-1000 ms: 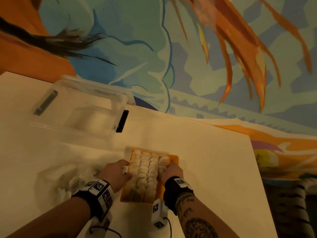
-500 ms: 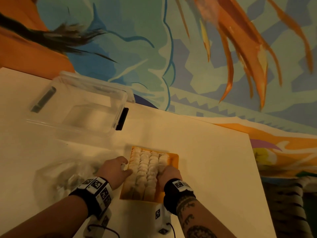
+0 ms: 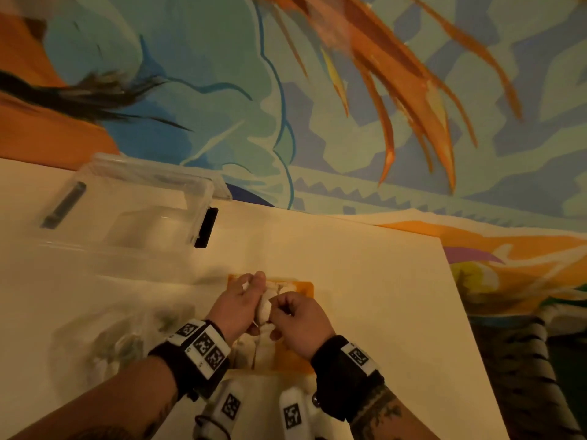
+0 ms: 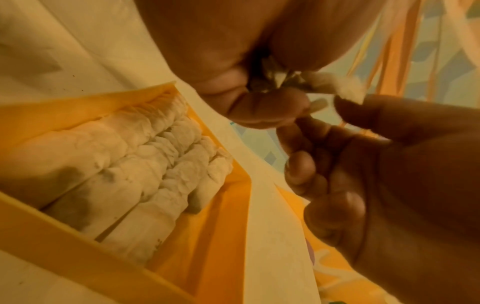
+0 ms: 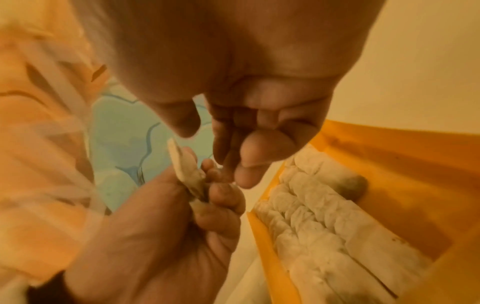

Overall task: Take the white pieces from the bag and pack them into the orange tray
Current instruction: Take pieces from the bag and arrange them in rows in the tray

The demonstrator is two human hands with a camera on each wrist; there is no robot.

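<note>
The orange tray [image 3: 304, 288] lies on the table near me, with rows of white pieces [image 4: 135, 164] packed along its left side and an orange strip bare on its right. Both hands meet just above it. My left hand [image 3: 251, 290] grips one white piece [image 3: 264, 305] in its curled fingers. My right hand [image 3: 282, 308] pinches the same piece from the right, thumb against its end [image 4: 348, 90]. A thin thread hangs from the piece. The clear bag [image 3: 108, 344] with a few more white pieces lies left of my left wrist.
A clear plastic box [image 3: 133, 217] with black latches stands at the back left of the table. The table's right edge [image 3: 457, 312] runs diagonally, with a patterned rug beyond it. Bare tabletop lies to the right of the tray.
Both hands have left the rows in the tray, risen, and come together above it around a single white piece.
</note>
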